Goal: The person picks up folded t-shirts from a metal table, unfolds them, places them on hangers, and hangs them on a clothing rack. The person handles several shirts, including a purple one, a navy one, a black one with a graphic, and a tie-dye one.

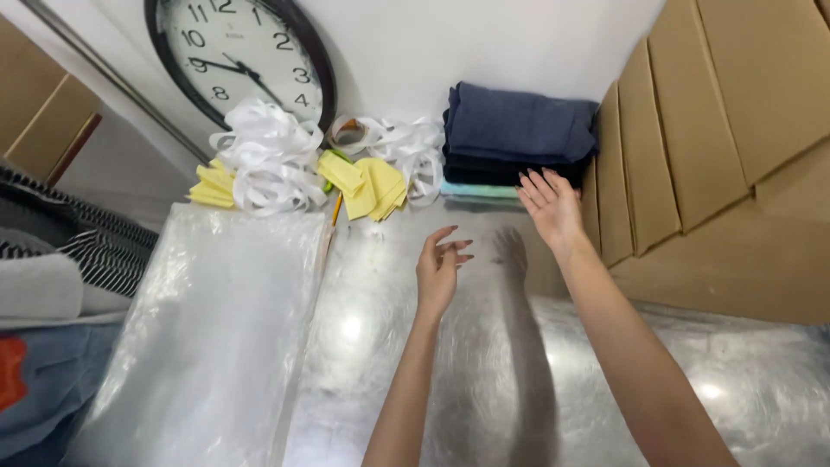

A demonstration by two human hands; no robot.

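My right hand (552, 207) reaches open-palmed to the stack of folded cloths (517, 138) against the wall, fingertips at its front edge; my left hand (439, 272) hovers empty, fingers loosely spread; soft, limp fabric, probably best lifted from underneath.

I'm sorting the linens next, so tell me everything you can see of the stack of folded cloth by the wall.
The stack of folded cloth is mostly dark navy, looks soft like towelling, with thin pale teal and grey pieces at the bottom. It lies flat on the shiny metal table, against the white wall, beside cardboard sheets. The right hand reaches its front edge, fingertips at or near it.
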